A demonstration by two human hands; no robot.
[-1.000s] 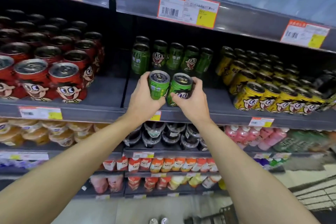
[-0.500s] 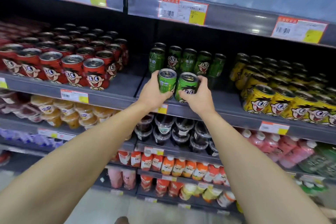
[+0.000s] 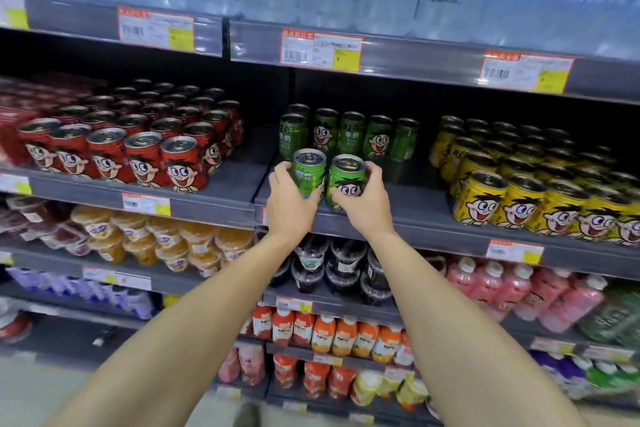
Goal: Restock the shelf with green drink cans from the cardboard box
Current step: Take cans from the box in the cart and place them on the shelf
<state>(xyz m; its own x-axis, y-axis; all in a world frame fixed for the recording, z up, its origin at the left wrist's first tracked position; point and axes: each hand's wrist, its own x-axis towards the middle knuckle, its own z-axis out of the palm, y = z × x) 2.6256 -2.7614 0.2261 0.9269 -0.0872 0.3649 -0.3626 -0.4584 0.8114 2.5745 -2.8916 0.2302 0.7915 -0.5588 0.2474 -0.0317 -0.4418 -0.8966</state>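
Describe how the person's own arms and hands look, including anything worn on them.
Both arms are bare from the bottom edge of the picture up to the wrists: no sleeves show. The left hand and right hand wear no gloves, and no rings, watch or bands are visible. Nails look short and plain.

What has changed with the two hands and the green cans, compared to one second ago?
Both hands carried their cans forward over the shelf edge, towards the back row of green cans. The left hand keeps its grip on one green can, the right hand on the other. Nothing was released.
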